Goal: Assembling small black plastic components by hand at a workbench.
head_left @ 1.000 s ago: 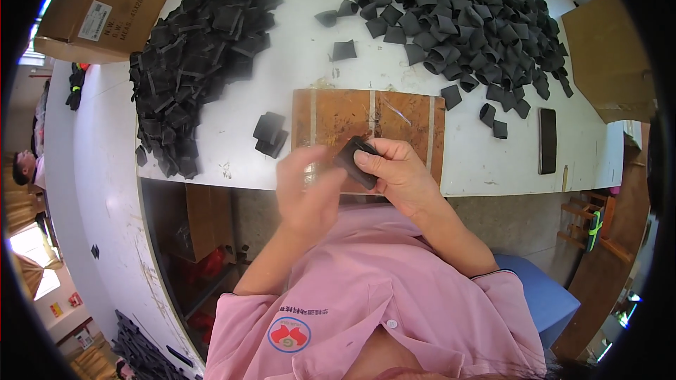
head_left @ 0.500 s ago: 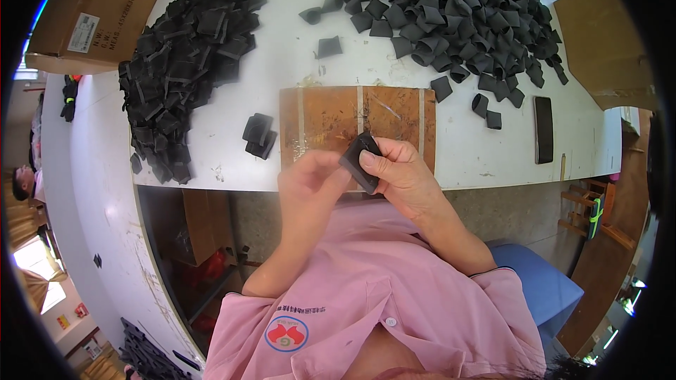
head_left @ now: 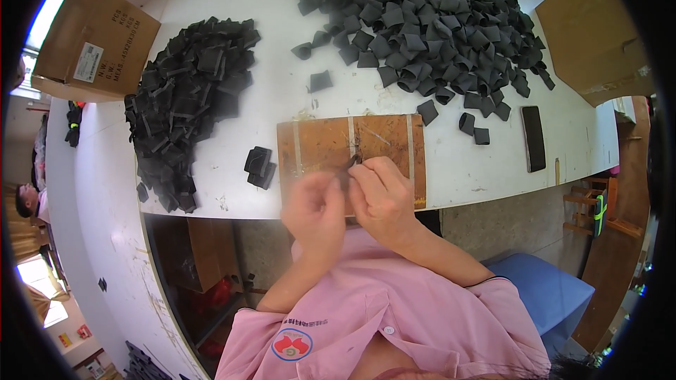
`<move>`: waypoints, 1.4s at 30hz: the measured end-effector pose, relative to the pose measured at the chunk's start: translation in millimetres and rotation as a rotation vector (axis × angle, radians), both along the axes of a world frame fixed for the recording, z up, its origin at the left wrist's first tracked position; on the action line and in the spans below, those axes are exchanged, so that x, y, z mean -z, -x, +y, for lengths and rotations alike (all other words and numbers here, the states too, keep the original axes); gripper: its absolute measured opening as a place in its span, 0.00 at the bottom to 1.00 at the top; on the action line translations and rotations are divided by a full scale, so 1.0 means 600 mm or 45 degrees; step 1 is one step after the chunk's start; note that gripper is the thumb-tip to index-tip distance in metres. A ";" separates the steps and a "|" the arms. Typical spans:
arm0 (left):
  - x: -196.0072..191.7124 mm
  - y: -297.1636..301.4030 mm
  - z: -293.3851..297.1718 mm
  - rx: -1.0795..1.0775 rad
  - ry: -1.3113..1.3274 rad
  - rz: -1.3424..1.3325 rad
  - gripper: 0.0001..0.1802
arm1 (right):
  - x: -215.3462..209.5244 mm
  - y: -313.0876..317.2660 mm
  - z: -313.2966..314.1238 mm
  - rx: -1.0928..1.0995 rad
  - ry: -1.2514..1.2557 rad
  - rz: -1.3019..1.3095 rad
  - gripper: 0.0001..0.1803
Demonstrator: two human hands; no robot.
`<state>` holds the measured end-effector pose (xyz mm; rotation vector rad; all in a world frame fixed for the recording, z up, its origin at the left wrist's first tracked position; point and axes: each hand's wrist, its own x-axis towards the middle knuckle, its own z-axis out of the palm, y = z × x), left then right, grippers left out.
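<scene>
Over the front part of a worn brown board, both hands meet around a small black fabric piece, of which only a little shows between the fingers. My right hand is closed, pinching the piece with thumb and fingers. Beside it on the left, my left hand is smeared by motion; its fingertips come close to the piece, but whether they grip it is unclear. Left of the board lie a few stacked flat black pieces.
A heap of flat black pieces lies at left, and a larger heap of dark grey loops at the far right. One loose piece sits beyond the board. Cardboard boxes flank the white table; a phone lies at right.
The black piece has turned and is now mostly hidden by the fingers. My right hand has swung over it, knuckles up. The whole view has shifted, with the table lower in it.
</scene>
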<state>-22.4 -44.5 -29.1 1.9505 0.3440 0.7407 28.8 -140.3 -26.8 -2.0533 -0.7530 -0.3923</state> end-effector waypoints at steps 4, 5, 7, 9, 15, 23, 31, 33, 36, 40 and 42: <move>-0.047 -0.003 0.017 0.349 1.803 0.092 0.08 | -0.017 0.002 -0.010 0.048 -0.256 0.571 0.01; -0.049 0.002 0.023 0.576 2.110 0.027 0.09 | -0.023 -0.002 -0.013 0.044 -0.257 0.563 0.01; -0.049 0.006 0.026 0.645 2.038 0.043 0.09 | -0.031 -0.012 -0.019 -0.241 -0.881 1.519 0.02; -0.041 0.005 0.013 0.223 1.049 0.130 0.09 | -0.024 -0.012 -0.025 -0.352 -1.005 1.811 0.04; -0.034 -0.008 0.001 0.055 0.480 -0.208 0.07 | -0.059 -0.017 -0.021 -0.597 -0.905 1.899 0.12; -0.085 -0.024 0.078 1.169 2.458 -0.248 0.11 | -0.104 -0.084 0.004 -0.877 -0.641 1.409 0.12; -0.072 -0.028 0.056 0.315 1.019 -0.010 0.14 | -0.061 -0.067 0.003 -0.443 -0.450 1.044 0.09; -0.073 -0.037 0.068 0.332 0.127 -0.299 0.17 | -0.063 -0.056 -0.003 -0.273 -0.317 0.642 0.10; -0.079 -0.042 0.069 0.462 0.140 -0.356 0.13 | -0.086 -0.035 -0.011 -0.284 -0.254 0.186 0.22; -0.081 -0.043 0.062 0.400 0.410 -0.404 0.08 | -0.078 -0.031 0.006 -0.243 -0.113 -0.128 0.23; -0.086 -0.041 0.063 0.391 0.784 -0.407 0.05 | -0.080 -0.033 0.012 -0.232 -0.093 -0.173 0.22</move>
